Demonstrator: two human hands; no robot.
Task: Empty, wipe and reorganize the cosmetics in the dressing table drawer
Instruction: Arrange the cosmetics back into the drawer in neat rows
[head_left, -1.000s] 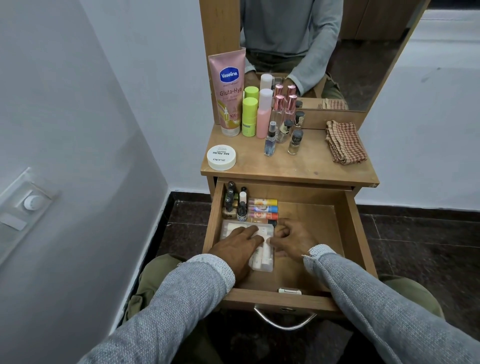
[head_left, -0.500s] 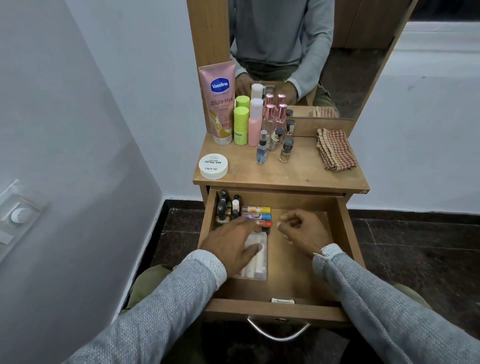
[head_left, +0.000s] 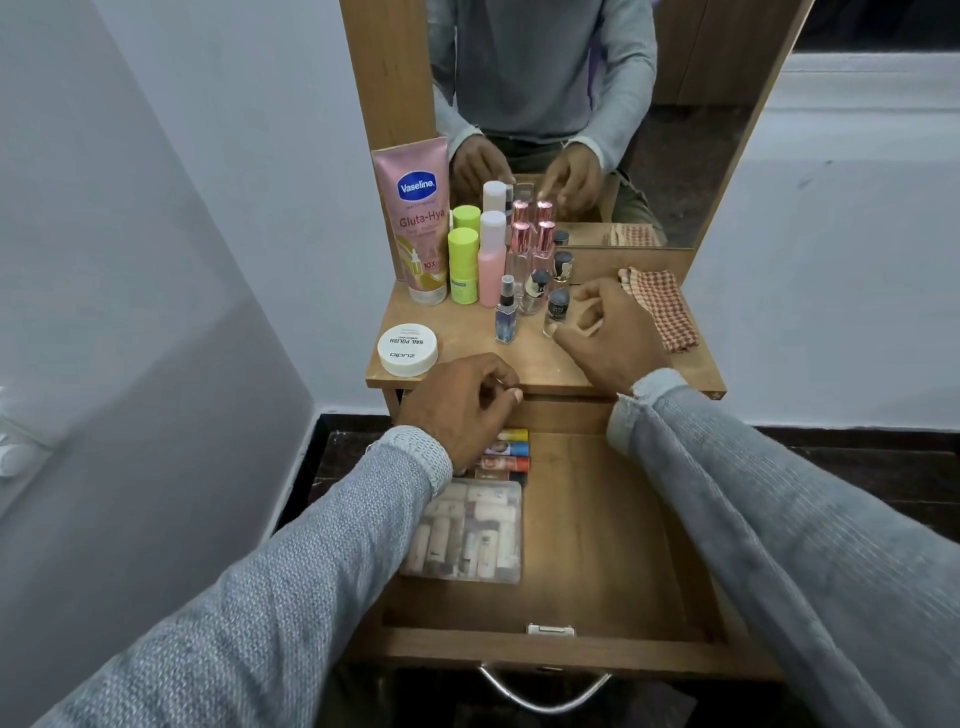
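White walls flank a wooden dressing table (head_left: 540, 364); right hand (head_left: 613, 332) reaches spread, left hand (head_left: 462, 405) loosely curled.

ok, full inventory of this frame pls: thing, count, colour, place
Vaseline tube: 1, pink, tabletop back left, standing on its cap
Green stick bottle: 1, lime, right of the tube
Pink bottle: 1, pink with white cap, beside the green one
Spray bottle: 1, clear bluish, tabletop middle
Small dark-capped bottles: 3, clear, near the right hand
Nail polish remover jar: 1, white, tabletop front left
Checked cloth: 1, red and cream, tabletop right
Lip balm sticks: about 4, mixed colours, drawer back left
Clear case: 1, transparent, drawer left
Drawer: 1, wood, open
Left hand: over drawer back, curled
Right hand: over tabletop, at a small bottle
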